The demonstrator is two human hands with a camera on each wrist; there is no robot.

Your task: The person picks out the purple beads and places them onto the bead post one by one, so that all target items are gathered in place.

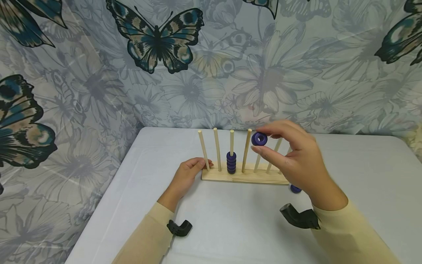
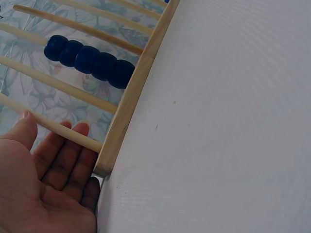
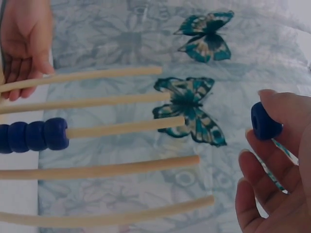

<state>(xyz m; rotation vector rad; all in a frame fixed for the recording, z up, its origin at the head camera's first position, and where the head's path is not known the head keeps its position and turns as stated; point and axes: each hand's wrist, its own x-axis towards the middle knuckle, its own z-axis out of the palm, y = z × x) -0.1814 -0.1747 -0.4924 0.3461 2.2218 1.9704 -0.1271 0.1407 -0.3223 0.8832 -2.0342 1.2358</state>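
Observation:
Raised above the wooden peg stand (image 1: 245, 178), my right hand (image 1: 296, 157) pinches a dark blue bead (image 1: 255, 139) between thumb and fingertips. The bead's hole faces the head camera, just right of the fourth peg (image 1: 246, 150)'s tip. In the right wrist view, the bead (image 3: 266, 124) is off to the right of the peg tips. Several blue beads (image 1: 231, 163) are stacked at the bottom of the third peg (image 1: 232, 141). My left hand (image 1: 188, 174) holds the stand's left end, thumb and fingers around the leftmost peg (image 2: 63, 130) near its base.
Another blue bead (image 1: 295, 189) lies on the white table (image 1: 230, 220), partly behind my right hand. My right hand also covers part of the rightmost pegs. A butterfly-patterned cloth (image 1: 197, 91) hangs behind the table.

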